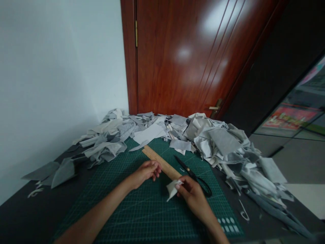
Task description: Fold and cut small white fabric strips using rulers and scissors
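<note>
In my right hand point(191, 193) is a small off-white fabric piece point(173, 188), pinched between thumb and fingers and hanging to the left over the green cutting mat point(132, 210). My left hand point(148, 170) hovers beside the wooden ruler point(162, 162), its fingers loosely curled and a little apart, with nothing visible in them. The ruler lies diagonally on the mat, its near end partly behind my right hand. Black-handled scissors point(189, 170) rest just right of the ruler, blades pointing away, their handles partly behind my right hand.
Grey and white fabric scraps are heaped along the back, with a left pile point(106, 149) and a taller right pile point(223, 145). A pale flat piece point(149, 133) overlaps the mat's far edge. Behind the dark table point(22, 217) stand a white wall and a wooden door point(172, 67).
</note>
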Available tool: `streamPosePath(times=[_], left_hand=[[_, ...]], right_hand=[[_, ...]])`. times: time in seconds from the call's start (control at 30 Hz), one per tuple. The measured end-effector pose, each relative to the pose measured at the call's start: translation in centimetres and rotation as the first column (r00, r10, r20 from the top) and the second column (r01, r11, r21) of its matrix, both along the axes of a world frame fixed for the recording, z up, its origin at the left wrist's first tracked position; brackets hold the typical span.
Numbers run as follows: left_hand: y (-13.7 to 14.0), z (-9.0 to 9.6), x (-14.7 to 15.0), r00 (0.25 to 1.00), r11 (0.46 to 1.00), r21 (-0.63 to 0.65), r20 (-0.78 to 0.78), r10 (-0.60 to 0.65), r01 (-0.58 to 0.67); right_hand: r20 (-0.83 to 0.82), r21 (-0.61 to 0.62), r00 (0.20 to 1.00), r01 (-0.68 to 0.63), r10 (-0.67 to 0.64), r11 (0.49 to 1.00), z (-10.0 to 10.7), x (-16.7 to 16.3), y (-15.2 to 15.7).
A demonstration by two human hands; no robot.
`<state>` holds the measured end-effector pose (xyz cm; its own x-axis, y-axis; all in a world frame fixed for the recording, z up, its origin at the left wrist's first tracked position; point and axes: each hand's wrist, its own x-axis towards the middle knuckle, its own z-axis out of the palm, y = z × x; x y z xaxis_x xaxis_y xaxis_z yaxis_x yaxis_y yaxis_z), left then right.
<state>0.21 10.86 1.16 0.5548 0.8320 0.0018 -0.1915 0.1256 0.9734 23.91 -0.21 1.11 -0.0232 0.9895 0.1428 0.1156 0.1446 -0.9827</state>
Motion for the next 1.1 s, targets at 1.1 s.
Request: streamPosePath(times=[1.1], left_hand=[[4.2, -1.1, -2.8, 0.982, 0.975, -0.212, 0.162, 0.099, -0.063]], right_hand=[[0.27, 0.48, 0.81, 0.356, -0.521, 0.802, 0.8, 8.1, 18.5]])
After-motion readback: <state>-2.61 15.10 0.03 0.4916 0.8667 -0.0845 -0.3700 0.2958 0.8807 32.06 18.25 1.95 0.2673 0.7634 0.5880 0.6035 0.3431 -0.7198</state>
